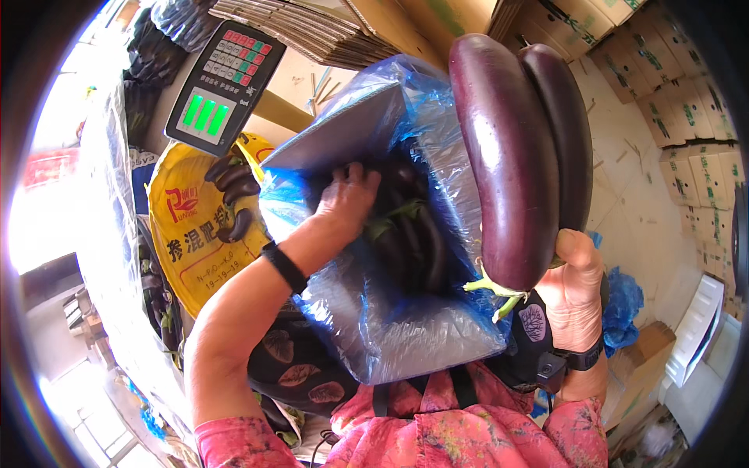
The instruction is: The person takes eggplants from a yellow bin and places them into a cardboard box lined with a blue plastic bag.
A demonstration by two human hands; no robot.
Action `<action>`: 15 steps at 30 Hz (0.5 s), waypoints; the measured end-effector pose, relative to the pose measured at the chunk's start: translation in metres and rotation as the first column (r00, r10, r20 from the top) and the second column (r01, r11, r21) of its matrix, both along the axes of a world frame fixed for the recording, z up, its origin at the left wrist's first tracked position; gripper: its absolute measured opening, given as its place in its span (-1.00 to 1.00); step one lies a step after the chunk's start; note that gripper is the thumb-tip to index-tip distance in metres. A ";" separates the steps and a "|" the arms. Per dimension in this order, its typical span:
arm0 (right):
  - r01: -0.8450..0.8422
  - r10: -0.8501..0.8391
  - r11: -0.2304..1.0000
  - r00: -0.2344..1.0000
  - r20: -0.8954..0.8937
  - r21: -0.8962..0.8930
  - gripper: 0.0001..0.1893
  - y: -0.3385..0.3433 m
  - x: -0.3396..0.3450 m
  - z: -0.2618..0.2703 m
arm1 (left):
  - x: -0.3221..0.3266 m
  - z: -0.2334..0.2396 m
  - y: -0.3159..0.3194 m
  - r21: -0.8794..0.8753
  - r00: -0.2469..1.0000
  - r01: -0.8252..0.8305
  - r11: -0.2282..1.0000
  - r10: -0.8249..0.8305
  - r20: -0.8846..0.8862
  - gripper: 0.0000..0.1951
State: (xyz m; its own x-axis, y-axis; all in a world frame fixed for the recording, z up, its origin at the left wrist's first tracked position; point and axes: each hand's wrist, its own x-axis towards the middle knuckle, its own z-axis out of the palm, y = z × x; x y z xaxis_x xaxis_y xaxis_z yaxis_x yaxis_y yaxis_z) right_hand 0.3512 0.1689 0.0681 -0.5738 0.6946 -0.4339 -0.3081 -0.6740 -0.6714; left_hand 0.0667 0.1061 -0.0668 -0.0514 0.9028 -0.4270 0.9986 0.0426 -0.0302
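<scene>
Two long purple eggplants (508, 169) stand nearly upright, stem ends down, in my right hand (573, 281) at the right of the box. The green calyx of the larger one hangs beside the box's corner. A carton lined with clear blue plastic film (404, 354) sits before me with its mouth up. Inside it, my left hand (348, 199) reaches down at the far left, close to the eggplants (409, 245) lying in the shadowed bottom. Its fingertips are partly lost in the dark, so any grip there cannot be made out.
A digital scale display (225, 88) with lit green figures stands at the upper left. Below it, a yellow printed sack (193, 234) carries several small eggplants (237, 187). Flattened cardboard (298, 29) lies beyond the box. Stacked cartons (673, 111) line the right; a white foam box (695, 330) stands lower right.
</scene>
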 end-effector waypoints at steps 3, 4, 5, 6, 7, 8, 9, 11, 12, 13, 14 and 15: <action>-0.006 0.007 1.000 0.999 -0.050 0.002 -0.33 0.004 0.004 -0.009 | 0.002 0.000 0.003 0.022 0.995 0.040 0.999 -0.037 -0.088 -0.35; -0.017 0.017 1.000 0.999 -0.032 0.007 -0.32 0.007 0.001 -0.007 | 0.000 0.005 0.001 0.059 0.997 0.033 0.998 -0.029 -0.067 -0.37; -0.022 0.022 1.000 0.999 -0.035 0.009 -0.32 0.006 0.001 -0.008 | -0.008 0.012 0.000 0.061 0.997 0.028 0.998 -0.024 -0.071 -0.37; -0.015 0.015 1.000 0.997 -0.074 0.002 -0.37 0.004 0.002 -0.010 | -0.020 0.024 -0.002 0.019 0.990 0.012 1.000 -0.015 0.137 -0.38; -0.012 0.011 1.000 0.993 -0.114 -0.009 -0.39 0.001 0.001 -0.012 | -0.029 0.038 -0.003 -0.029 0.941 0.003 1.000 0.007 0.338 -0.38; -0.057 0.054 0.997 0.997 -0.056 -0.053 -0.32 0.003 -0.010 -0.001 | -0.032 0.065 -0.002 -0.275 0.698 -0.204 0.940 0.336 0.632 -0.35; 0.002 -0.002 1.000 1.000 0.021 0.006 -0.32 0.006 0.005 0.025 | -0.015 0.083 0.020 -0.390 0.353 -0.142 0.910 0.415 0.839 -0.28; -0.117 0.117 0.985 0.993 0.006 0.127 -0.25 0.007 -0.019 -0.005 | -0.022 0.121 -0.010 -0.483 0.126 -0.138 0.865 0.499 0.857 -0.09; -0.150 0.150 0.979 0.989 0.014 0.139 -0.22 0.005 -0.027 0.015 | -0.011 0.140 -0.016 -0.535 -0.042 -0.144 0.833 0.535 0.844 -0.06; -0.182 0.178 0.972 0.983 0.039 0.148 -0.26 0.002 -0.029 0.017 | 0.001 0.152 -0.021 -0.593 -0.207 -0.142 0.793 0.562 0.801 -0.03; -0.259 0.244 0.952 0.964 0.107 0.165 -0.26 0.001 -0.030 0.017 | 0.011 0.156 -0.026 -0.597 -0.252 -0.188 0.780 0.550 0.797 -0.05; -0.346 0.320 0.923 0.934 0.161 0.168 -0.27 -0.001 -0.033 0.014 | 0.019 0.160 -0.032 -0.608 -0.294 -0.251 0.753 0.540 0.789 -0.07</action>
